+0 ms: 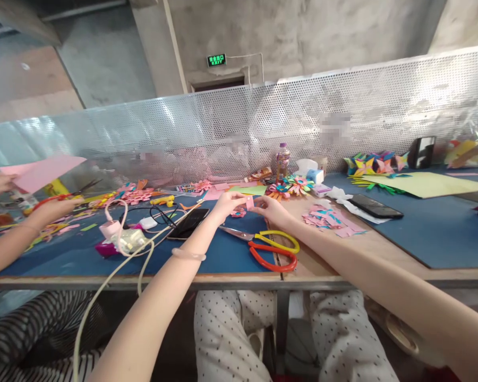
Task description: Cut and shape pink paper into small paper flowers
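Note:
Between the fingertips of my left hand (228, 206) and my right hand (271, 209) is a small pink paper piece (249, 202), pinched from both sides above the blue mat. Another small pink paper shape (238, 212) lies just below my fingers. Scissors (263, 245) with one yellow and one red handle rest on the table under my wrists, blades pointing left. To the right of my right hand is a pile of cut pink and blue paper pieces (330, 218). Left of my left forearm lies a dark phone (189, 224), partly covered by a cable.
A power strip with chargers (123, 239) and trailing cables sits at left. A co-worker's hands at far left hold pink paper (43, 172) and scissors. A drink bottle (282, 162) and paper flowers (297, 184) stand behind. A black phone (375, 206) and yellow paper (430, 183) lie at right.

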Demonstrator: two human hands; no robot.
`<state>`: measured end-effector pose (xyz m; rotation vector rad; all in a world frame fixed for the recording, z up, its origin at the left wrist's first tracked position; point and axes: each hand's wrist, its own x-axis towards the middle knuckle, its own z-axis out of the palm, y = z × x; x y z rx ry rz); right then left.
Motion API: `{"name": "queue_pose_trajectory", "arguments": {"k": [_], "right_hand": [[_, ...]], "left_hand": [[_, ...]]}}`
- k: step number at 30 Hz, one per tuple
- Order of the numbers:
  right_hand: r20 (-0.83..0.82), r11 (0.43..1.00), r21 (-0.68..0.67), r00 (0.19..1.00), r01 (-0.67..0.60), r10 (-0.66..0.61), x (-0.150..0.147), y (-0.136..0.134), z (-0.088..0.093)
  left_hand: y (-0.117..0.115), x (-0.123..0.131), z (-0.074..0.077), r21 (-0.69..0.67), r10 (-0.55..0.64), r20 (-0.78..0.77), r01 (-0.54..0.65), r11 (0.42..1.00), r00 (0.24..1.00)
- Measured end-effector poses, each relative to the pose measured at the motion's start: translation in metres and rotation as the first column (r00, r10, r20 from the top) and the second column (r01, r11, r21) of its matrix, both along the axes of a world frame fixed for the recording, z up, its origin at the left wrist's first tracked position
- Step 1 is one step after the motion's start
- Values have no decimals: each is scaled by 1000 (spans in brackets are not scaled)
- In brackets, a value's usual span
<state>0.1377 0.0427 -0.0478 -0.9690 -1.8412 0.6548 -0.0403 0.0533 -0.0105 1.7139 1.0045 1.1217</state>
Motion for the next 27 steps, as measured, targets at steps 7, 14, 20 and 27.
{"name": "queue_pose_trajectory", "arguments": {"k": [7,14,20,27], "right_hand": [[53,968,243,996,61,-76,-6,-3,0],[21,979,199,999,-40,37,-5,-3,2],[-6,982,135,991,-131,133,-4,3,-2],[-145,975,-35,966,-220,213,-6,4,-4]], "left_hand": [[-1,6,-3,-16,-12,56,13,1000,998],[-1,5,-2,43,-46,9,45,998,999],[5,1,-5,76,-71,-21,72,994,997],[2,0,-3,48,-97,-53,99,994,994]]}}
